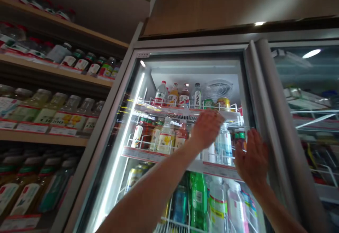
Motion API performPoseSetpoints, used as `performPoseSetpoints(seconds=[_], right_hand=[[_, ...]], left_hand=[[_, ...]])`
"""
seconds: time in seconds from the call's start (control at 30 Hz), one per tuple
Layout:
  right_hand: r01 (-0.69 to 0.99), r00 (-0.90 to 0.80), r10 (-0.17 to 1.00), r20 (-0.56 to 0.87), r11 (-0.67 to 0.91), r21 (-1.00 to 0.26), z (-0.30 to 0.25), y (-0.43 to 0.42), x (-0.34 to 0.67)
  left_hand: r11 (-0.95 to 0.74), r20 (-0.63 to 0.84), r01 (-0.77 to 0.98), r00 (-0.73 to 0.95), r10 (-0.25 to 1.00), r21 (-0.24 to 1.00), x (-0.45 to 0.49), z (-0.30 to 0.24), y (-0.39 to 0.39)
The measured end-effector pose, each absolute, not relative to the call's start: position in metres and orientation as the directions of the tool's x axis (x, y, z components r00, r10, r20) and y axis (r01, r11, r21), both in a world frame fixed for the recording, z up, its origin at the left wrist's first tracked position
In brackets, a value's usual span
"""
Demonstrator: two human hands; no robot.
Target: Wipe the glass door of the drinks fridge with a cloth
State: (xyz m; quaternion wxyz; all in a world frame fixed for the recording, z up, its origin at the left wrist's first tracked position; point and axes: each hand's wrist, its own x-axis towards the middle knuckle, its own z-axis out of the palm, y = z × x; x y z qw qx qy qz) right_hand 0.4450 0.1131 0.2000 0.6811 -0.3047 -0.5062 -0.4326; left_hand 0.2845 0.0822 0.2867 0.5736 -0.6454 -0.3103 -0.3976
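Observation:
My left hand reaches up to the glass door of a drinks fridge, its fingers pressed together over a pale, cloth-like piece. Most of that piece is hidden under the hand. Lower and to the right, my right hand has its fingers stretched out, flat against or close to the glass beside the door's metal frame. Nothing shows in it. Behind the glass, a WAVE bottle stands on the top rack, and a green bottle is on a lower one.
Wooden shelves with rows of bottled drinks stand to the left. A second glass-doored fridge section adjoins on the right. Brown panelling runs above the fridge. A bright light strip is inside the left edge.

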Motion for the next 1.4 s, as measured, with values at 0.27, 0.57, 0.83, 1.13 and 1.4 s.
performPoseSetpoints(seconds=[0.27, 0.57, 0.83, 1.13, 1.4], right_hand=[[0.805, 0.167, -0.356, 0.919, 0.588, 0.081, 0.197, 0.110, 0.450], [0.735, 0.212, -0.328, 0.921, 0.675, 0.071, 0.191, 0.103, 0.454], [0.887, -0.046, -0.173, 0.984, 0.446, 0.120, 0.189, 0.102, 0.448], [0.870, -0.109, -0.110, 0.988, 0.469, 0.148, 0.189, 0.100, 0.448], [0.859, -0.147, -0.161, 0.976, 0.468, 0.206, 0.187, 0.103, 0.457]], left_hand=[[-0.158, 0.973, 0.960, 0.224, -0.058, -0.231, 0.284, 0.337, 0.081], [-0.160, 0.725, 0.716, 0.689, 0.001, -0.680, 0.326, 0.300, 0.082], [-0.093, 0.907, 0.902, 0.416, -0.064, -0.421, 0.247, 0.243, 0.070], [-0.065, 0.977, 0.976, 0.206, -0.057, -0.210, 0.200, 0.211, 0.044], [-0.058, 0.864, 0.865, 0.501, 0.052, -0.498, 0.254, 0.146, 0.061]])
